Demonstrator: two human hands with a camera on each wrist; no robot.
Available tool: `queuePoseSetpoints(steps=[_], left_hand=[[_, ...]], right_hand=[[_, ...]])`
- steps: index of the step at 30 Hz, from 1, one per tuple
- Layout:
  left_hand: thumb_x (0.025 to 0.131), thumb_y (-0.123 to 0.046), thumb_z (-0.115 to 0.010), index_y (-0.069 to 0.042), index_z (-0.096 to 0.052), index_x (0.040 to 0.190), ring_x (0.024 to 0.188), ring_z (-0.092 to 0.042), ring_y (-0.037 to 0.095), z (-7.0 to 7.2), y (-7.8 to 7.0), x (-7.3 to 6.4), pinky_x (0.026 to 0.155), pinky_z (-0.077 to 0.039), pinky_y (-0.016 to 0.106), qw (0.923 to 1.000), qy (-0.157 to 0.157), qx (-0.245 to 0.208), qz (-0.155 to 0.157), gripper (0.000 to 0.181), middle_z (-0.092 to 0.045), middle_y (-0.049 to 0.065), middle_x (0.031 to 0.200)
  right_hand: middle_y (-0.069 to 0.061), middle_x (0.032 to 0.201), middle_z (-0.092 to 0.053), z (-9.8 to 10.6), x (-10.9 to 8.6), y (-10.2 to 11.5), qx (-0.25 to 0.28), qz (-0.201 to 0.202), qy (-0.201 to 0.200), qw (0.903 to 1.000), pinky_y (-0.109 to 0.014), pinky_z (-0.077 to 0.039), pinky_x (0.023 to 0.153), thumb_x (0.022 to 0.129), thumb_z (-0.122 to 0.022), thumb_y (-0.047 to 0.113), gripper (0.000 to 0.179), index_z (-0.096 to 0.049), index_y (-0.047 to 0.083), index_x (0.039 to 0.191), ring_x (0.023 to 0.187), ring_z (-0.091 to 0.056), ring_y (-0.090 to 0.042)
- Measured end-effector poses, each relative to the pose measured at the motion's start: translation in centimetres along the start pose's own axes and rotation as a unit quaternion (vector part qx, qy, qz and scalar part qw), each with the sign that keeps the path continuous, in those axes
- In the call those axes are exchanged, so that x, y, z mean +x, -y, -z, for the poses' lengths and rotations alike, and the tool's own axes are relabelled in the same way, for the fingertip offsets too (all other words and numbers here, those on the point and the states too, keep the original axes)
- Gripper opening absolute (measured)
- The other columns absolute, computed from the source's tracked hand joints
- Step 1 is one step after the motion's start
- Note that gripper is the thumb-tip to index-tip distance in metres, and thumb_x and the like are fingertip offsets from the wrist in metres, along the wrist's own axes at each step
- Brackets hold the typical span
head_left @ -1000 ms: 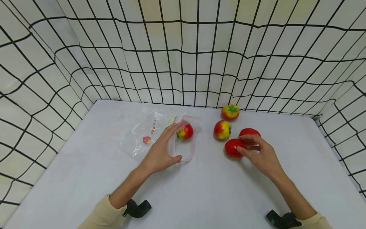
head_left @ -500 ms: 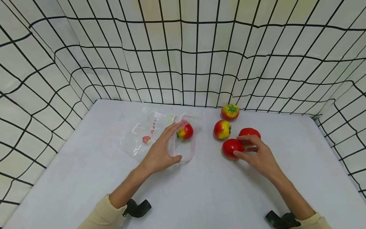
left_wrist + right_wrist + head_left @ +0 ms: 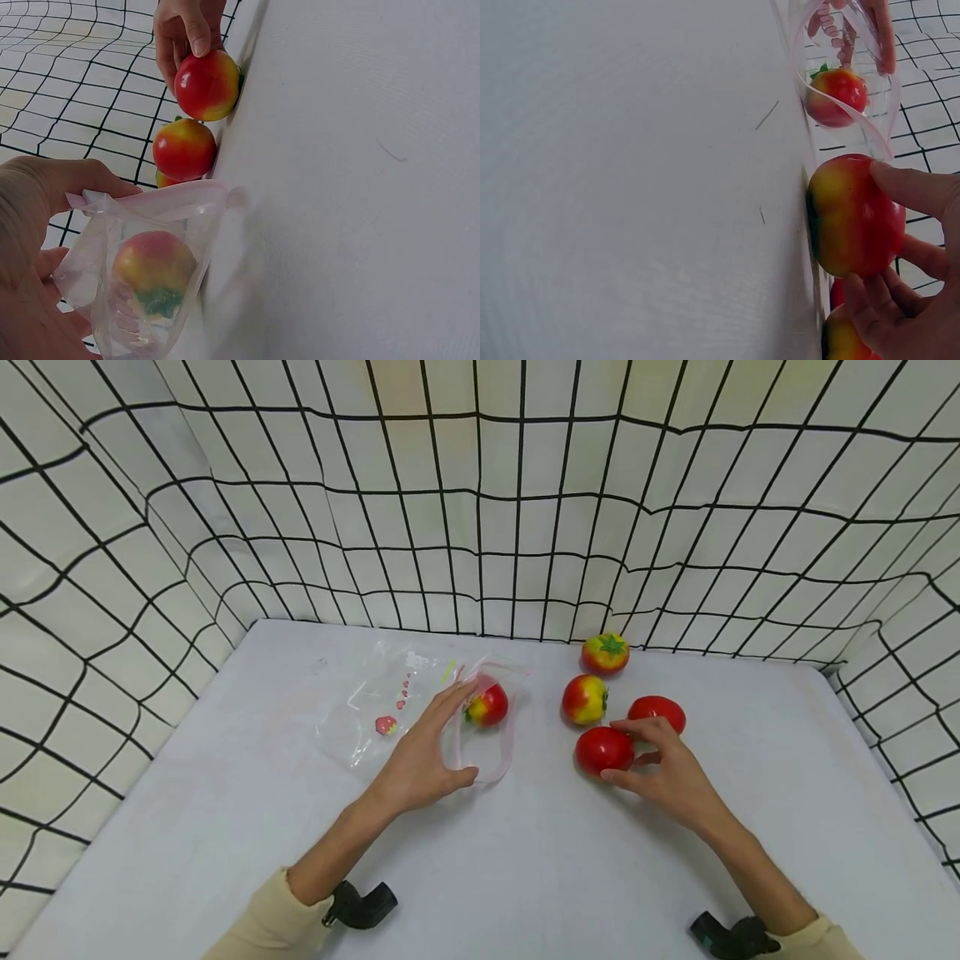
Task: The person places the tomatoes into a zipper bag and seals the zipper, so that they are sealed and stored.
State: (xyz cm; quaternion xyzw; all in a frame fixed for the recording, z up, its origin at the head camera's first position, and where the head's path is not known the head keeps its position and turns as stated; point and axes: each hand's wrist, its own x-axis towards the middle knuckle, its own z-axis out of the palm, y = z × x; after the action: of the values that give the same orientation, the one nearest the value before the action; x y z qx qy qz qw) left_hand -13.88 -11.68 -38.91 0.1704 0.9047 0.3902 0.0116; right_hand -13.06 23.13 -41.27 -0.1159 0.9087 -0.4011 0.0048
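Note:
My right hand (image 3: 663,772) holds a glossy red-and-yellow tomato (image 3: 603,752), thumb at its near side and fingers at its far side; its green leafy end faces the table in the right wrist view. My left hand (image 3: 420,760) curves round the mouth of a clear plastic bag (image 3: 172,196), thumb and fingers spread wide apart so the pink-edged opening stays wide. Within the bag lies another tomato (image 3: 491,704), its green leaves turned toward the left hand. The rest of the bag, printed with a strawberry (image 3: 386,725), stretches flat to the left.
Behind the held tomato sits a red tomato (image 3: 660,712), partly covered by the right fingers. Two more, a front tomato (image 3: 583,700) and a rear tomato (image 3: 604,653), stand farther back. A black grid net (image 3: 517,552) over white walls encloses the white table (image 3: 525,877).
My right hand has slid slightly left with the tomato, away from the red one behind it and closer to the bag. The left hand and bag stay in place.

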Motion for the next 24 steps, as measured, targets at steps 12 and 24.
queuePoseSetpoints(steps=[12, 24], left_hand=[[0.076, -0.012, -0.088, -0.026, -0.029, 0.165, 0.156, -0.034, 0.035, 0.01, -0.02, -0.06, 0.105, -0.056, 0.058, 1.0, 0.002, 0.001, 0.001, 0.107, -0.029, 0.007, 0.172], [0.075, -0.012, -0.088, -0.026, -0.029, 0.165, 0.157, -0.033, 0.035, -0.05, -0.02, -0.02, 0.103, -0.057, 0.058, 1.0, 0.0, -0.003, 0.001, 0.108, -0.029, 0.007, 0.172]], right_hand=[[-0.016, 0.142, -0.057, -0.29, -0.04, -0.12, 0.024, 0.014, 0.017, 0.9995, -0.049, -0.064, 0.093, 0.079, -0.091, 0.014, 0.074, -0.055, 0.009, 0.143, 0.131, -0.055, -0.036], [-0.016, 0.144, -0.057, -0.79, 0.1, -0.09, 0.041, 0.008, 0.02, 0.9989, -0.049, -0.063, 0.095, 0.083, -0.088, 0.015, 0.072, -0.053, 0.011, 0.146, 0.132, -0.057, -0.039]])
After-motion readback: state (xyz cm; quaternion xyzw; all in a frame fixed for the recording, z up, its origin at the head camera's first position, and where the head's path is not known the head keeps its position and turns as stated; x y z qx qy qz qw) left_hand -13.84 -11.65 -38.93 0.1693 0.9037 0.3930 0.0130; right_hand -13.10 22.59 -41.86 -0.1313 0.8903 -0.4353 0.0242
